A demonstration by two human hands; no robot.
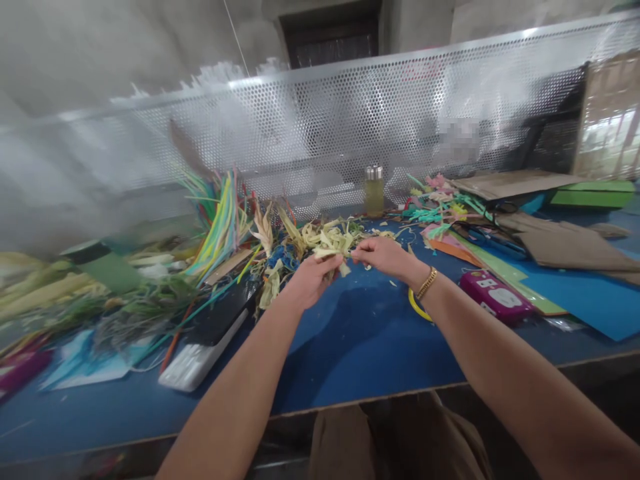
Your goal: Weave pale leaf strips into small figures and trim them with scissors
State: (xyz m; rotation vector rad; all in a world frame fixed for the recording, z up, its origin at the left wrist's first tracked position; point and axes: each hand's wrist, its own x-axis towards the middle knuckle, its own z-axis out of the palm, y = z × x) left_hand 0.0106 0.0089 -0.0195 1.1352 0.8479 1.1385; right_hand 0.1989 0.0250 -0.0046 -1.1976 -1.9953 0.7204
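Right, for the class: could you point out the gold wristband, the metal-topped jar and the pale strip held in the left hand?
Gold wristband [427, 283]: head view, middle of the band.
Metal-topped jar [374, 195]: head view, body below the top.
Pale strip [327, 253]: head view, visible middle.

Widest passage noted over bare blue tabletop [370, 353], between the forearms, from near edge up to the hands. Bounded on the left by an oblong black-and-white item [213, 343], lying aslant; on the right by a yellow ring [415, 307], partly hidden behind the forearm, and a purple box [495, 298]. Narrower lane beyond the right wrist, scraps scattered. Blocked ahead by left hand [316, 277], right hand [383, 259], pale husk [327, 253] between them and a low husk heap [345, 232] behind. Closed off at rear by perforated panel [335, 120], with a jar [374, 193] upright in front. Obstructed far left by coloured strips [215, 227]; far right by cardboard [565, 247].
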